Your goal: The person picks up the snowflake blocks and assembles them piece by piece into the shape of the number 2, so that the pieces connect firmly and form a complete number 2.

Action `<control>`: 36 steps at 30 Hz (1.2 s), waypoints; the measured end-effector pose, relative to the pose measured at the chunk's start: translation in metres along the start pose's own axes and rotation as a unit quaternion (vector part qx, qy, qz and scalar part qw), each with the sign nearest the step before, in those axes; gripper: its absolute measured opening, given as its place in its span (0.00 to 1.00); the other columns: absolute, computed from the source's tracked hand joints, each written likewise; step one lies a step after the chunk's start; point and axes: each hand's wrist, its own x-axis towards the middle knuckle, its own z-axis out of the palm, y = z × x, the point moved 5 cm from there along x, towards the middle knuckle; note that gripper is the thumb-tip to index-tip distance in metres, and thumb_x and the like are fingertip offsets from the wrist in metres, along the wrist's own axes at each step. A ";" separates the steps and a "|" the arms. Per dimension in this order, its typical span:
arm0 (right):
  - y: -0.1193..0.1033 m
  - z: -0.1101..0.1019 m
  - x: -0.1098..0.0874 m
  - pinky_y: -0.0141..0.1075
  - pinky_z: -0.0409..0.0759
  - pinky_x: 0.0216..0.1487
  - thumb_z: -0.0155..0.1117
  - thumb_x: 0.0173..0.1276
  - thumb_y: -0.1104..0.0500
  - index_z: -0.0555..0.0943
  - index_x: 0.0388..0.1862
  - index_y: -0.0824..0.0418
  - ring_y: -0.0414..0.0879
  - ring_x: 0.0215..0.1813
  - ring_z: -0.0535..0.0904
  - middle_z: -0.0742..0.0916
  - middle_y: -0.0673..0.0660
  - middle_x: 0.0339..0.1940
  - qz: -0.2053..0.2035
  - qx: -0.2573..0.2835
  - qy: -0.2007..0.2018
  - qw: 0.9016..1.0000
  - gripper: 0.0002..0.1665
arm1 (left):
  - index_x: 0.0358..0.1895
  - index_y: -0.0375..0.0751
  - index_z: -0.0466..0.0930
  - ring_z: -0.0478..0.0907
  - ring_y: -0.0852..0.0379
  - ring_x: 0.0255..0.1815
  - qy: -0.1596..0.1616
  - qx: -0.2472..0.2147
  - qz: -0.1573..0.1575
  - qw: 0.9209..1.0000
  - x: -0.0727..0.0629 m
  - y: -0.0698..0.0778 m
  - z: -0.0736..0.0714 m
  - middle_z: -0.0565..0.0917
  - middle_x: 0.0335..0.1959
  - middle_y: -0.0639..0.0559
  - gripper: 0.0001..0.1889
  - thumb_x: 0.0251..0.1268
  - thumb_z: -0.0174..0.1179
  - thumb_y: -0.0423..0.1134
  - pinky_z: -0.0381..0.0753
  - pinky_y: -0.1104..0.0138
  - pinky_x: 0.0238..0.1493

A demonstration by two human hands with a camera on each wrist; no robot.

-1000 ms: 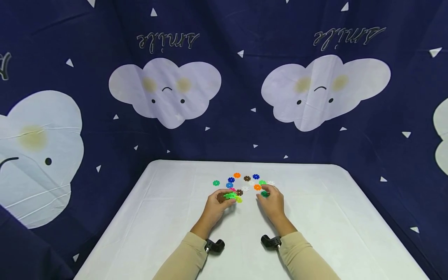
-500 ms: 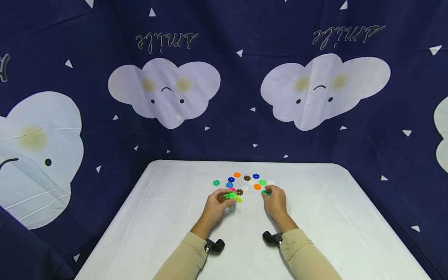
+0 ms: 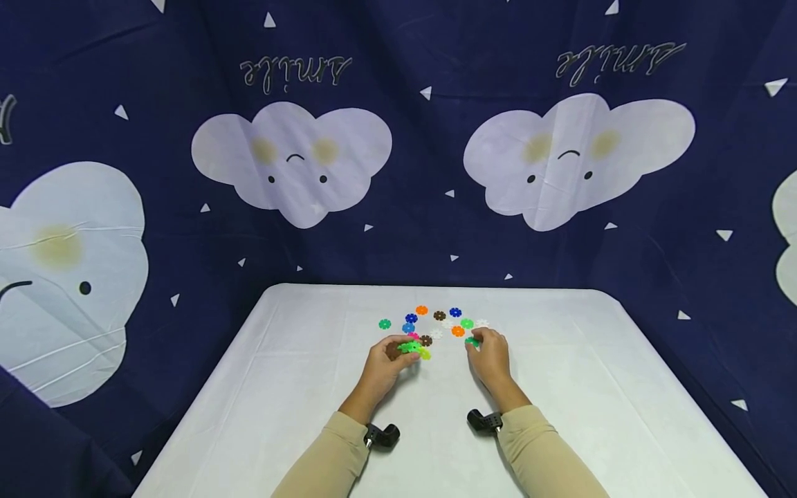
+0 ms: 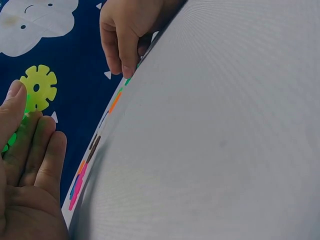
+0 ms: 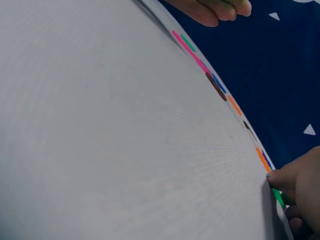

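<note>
- Left hand point(image 3: 387, 360): partly closed, thumb and fingers holding a bright green piece point(image 3: 409, 347) off the table.
- Yellow disc point(image 4: 46, 89): stands just beyond the left fingertips, apparently joined to the bright green piece; the joint cannot be made out.
- Right hand point(image 3: 492, 356): nearly closed, thumb and finger pinching a green disc point(image 3: 471, 341) close to the table point(image 3: 436, 443); whether it is clear of the surface cannot be told.
- Between the hands: a brown disc point(image 3: 426, 341) and a white disc point(image 3: 436, 334), both loose.
- Just beyond the left hand: a pink disc point(image 3: 414, 337), partly hidden, and a light blue disc point(image 3: 408, 328); a teal disc point(image 3: 385, 324) lies apart.
- Just beyond the right hand: an orange disc point(image 3: 458, 331) and a light green disc point(image 3: 467, 324).
- Farther from both: further orange, brown, blue and white discs, scattered flat.
- Progress, as judged: early. One small joined group seems done; the green disc is not yet attached, and most discs remain loose.
</note>
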 end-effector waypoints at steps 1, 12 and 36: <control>0.000 0.000 0.000 0.54 0.77 0.61 0.73 0.67 0.69 0.84 0.53 0.73 0.63 0.54 0.79 0.87 0.67 0.48 0.000 0.000 -0.001 1.000 0.16 | 0.59 0.26 0.81 0.82 0.54 0.47 0.000 0.000 0.001 1.000 0.000 0.000 0.000 0.87 0.52 0.45 0.21 0.66 0.74 0.30 0.83 0.68 0.46; 0.005 -0.001 0.000 0.54 0.78 0.57 0.75 0.65 0.70 0.85 0.49 0.71 0.61 0.50 0.78 0.81 0.66 0.47 -0.002 0.012 -0.010 1.000 0.14 | 0.59 0.25 0.81 0.83 0.53 0.49 -0.006 -0.006 0.008 1.000 0.001 0.001 0.000 0.86 0.53 0.44 0.21 0.65 0.74 0.29 0.83 0.68 0.48; -0.006 -0.001 -0.011 0.28 0.83 0.48 0.79 0.59 0.73 0.90 0.47 0.69 0.55 0.48 0.87 0.90 0.63 0.50 -0.004 0.202 -0.032 0.979 0.16 | 0.56 0.30 0.84 0.83 0.54 0.46 0.011 -0.013 0.020 1.000 0.000 0.002 -0.003 0.88 0.50 0.44 0.19 0.63 0.75 0.28 0.85 0.68 0.46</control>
